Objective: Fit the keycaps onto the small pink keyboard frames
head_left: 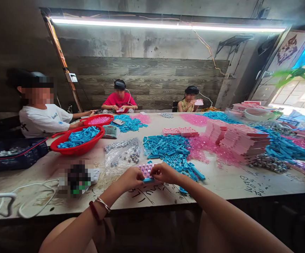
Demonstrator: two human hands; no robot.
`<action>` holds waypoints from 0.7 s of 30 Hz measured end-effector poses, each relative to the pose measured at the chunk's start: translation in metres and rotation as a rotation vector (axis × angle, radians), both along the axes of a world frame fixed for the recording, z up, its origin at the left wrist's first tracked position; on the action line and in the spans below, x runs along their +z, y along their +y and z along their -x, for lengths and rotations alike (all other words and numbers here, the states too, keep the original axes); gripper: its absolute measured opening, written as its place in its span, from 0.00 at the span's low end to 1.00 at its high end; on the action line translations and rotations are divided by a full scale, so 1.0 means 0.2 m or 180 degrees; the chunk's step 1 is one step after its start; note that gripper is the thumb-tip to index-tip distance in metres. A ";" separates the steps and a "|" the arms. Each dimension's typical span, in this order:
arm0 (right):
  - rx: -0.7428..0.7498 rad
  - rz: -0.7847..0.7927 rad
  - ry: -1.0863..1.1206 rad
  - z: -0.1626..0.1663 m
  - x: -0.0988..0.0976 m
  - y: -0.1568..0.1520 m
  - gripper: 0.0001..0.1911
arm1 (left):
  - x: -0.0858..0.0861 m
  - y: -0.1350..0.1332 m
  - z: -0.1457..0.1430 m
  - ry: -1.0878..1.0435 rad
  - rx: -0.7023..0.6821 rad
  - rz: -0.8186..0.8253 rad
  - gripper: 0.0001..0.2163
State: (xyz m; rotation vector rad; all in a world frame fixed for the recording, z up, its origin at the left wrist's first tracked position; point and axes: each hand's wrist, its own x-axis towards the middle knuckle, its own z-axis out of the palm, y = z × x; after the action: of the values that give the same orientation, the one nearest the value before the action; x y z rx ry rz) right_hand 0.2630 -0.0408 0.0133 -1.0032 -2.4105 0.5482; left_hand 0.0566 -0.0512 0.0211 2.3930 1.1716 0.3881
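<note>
Both of your hands meet over the near edge of the counter (220, 182): left hand (131, 178) and right hand (165, 173) each close their fingers on a small pink-and-blue tray (147, 173), held between them just above the counter top. Left wrist carries a red band and a metal bangle (103, 204). Just beyond the tray lies a heap of blue plastic pieces (170, 149), with loose pink pieces (205, 149) beside it and stacked pink trays (240, 138) further right. A clear bag of beads (123, 151) sits to the left, then a red basket (77, 140) of blue pieces. Three other people sit along the far and left sides.
</note>
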 end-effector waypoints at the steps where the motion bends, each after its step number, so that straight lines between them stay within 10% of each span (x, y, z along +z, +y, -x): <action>1: -0.0002 -0.0015 -0.0010 0.00 0.00 0.00 0.12 | 0.00 0.00 0.00 -0.0002 0.0014 0.0010 0.05; 16: -0.0036 0.0066 0.0163 0.00 -0.03 0.01 0.09 | 0.01 -0.01 -0.01 -0.0044 -0.0091 -0.0059 0.04; 21: -0.1228 -0.0471 0.0044 -0.11 -0.07 0.12 0.17 | 0.01 0.00 -0.01 0.0045 -0.0059 -0.0133 0.04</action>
State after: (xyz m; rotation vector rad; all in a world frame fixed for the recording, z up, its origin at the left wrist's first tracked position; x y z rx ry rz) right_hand 0.2847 -0.0165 -0.0009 -1.3462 -2.1298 0.2347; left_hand 0.0577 -0.0520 0.0233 2.4444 1.1577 0.3941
